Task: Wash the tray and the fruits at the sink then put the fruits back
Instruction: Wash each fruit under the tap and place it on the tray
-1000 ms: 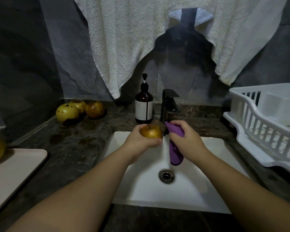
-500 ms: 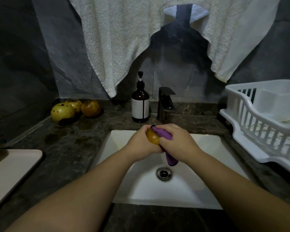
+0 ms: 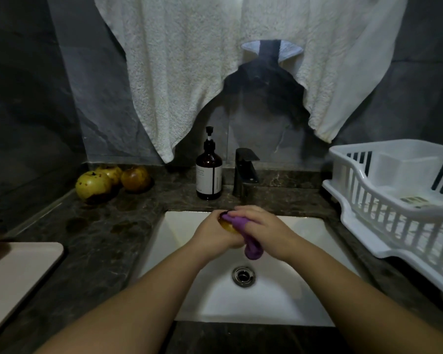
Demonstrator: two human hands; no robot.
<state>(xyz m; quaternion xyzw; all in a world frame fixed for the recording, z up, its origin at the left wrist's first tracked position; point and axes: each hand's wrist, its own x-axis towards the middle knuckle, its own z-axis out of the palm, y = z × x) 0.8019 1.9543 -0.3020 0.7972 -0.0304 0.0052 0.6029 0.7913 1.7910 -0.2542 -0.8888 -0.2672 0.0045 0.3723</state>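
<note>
Currently: left hand point(image 3: 216, 232) fingers curled round one fruit point(image 3: 227, 226); right hand point(image 3: 265, 229) fingers press purple cloth point(image 3: 241, 226) onto it. Three fruits point(image 3: 113, 181) await on counter point(image 3: 100, 226); tray point(image 3: 18, 272) unfilled.

tap point(image 3: 246, 172) behind hands point(image 3: 243, 231), basin point(image 3: 292, 290) open below

Left arm point(image 3: 128, 300): bare from the lower frame edge to the wrist, no sleeve in view.
Right arm point(image 3: 363, 297): bare likewise, no sleeve in view.
Left hand point(image 3: 212, 235): bare, no glove, ring or watch visible.
Right hand point(image 3: 269, 232): bare, no glove, ring or watch visible.
</note>
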